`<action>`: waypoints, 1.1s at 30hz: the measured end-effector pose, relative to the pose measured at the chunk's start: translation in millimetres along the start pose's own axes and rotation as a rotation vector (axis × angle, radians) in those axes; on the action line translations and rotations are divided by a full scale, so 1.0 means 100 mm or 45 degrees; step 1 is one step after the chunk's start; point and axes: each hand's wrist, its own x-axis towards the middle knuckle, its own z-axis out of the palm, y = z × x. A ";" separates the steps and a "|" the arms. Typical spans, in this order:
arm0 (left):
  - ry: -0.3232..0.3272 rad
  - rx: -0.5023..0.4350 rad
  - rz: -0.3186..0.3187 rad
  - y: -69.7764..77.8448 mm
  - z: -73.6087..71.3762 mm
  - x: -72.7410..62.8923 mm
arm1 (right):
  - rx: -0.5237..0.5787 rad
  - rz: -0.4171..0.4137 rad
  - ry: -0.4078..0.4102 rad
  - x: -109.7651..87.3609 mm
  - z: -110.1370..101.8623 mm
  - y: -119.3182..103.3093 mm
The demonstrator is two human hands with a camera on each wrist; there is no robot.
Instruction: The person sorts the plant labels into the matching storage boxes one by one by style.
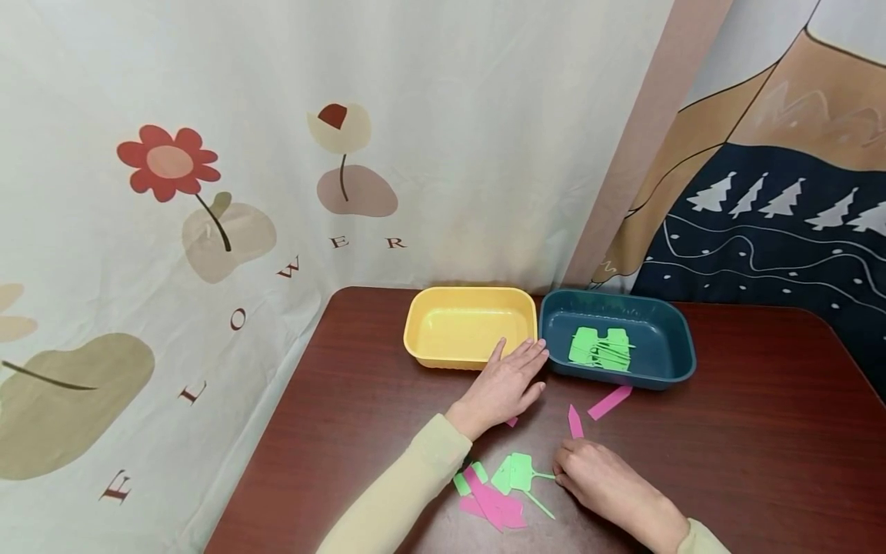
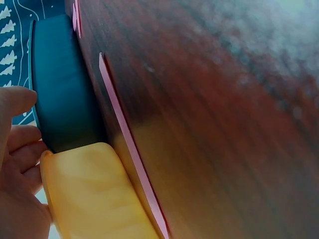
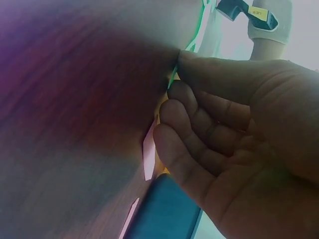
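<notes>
My left hand (image 1: pixel 501 385) has its fingers stretched out over the near edge, where the yellow bin (image 1: pixel 471 362) meets the dark blue bin (image 1: pixel 681 338). In the left wrist view its fingers (image 2: pixel 25 147) are by the two rims and hold nothing. Low over the table, my right hand (image 1: pixel 601 473) pinches the stem of a green plant label (image 1: pixel 521 471) between thumb and fingertips; the stem (image 3: pixel 173 75) shows in the right wrist view. This label lies among a pile of green and pink plant labels (image 1: pixel 487 500). Several green plant labels (image 1: pixel 598 350) lie in the blue bin.
One pink plant label (image 1: pixel 609 402) lies against the blue bin's front, and another pink label (image 1: pixel 575 422) points away just beyond my right hand. A third pink label (image 2: pixel 127 134) is partly hidden beneath my left hand. A printed curtain (image 1: pixel 484 154) hangs behind the brown table (image 1: pixel 332 431).
</notes>
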 end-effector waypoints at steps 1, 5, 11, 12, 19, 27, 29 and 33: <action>0.001 -0.003 0.000 0.00 0.00 0.00 | -0.001 0.000 0.001 0.00 0.00 0.00; -0.002 0.002 -0.001 0.00 0.00 -0.01 | 0.007 0.005 -0.002 0.01 0.01 0.00; -0.004 0.006 0.004 0.00 0.00 -0.01 | 0.008 0.014 0.007 0.01 0.01 0.00; -0.003 0.005 0.005 0.00 0.00 -0.01 | 0.008 0.019 0.007 0.01 0.00 0.00; -0.005 0.013 0.006 -0.01 0.00 0.00 | 0.032 0.049 -0.042 -0.04 -0.09 0.02; -0.011 0.010 0.005 -0.01 -0.02 -0.01 | 0.030 0.016 -0.066 -0.05 -0.06 0.05; -0.010 0.010 0.004 -0.01 -0.01 -0.01 | 0.026 0.007 -0.060 -0.05 -0.05 0.06; -0.014 0.009 0.003 -0.01 0.00 0.00 | 0.028 0.004 -0.056 -0.05 -0.04 0.07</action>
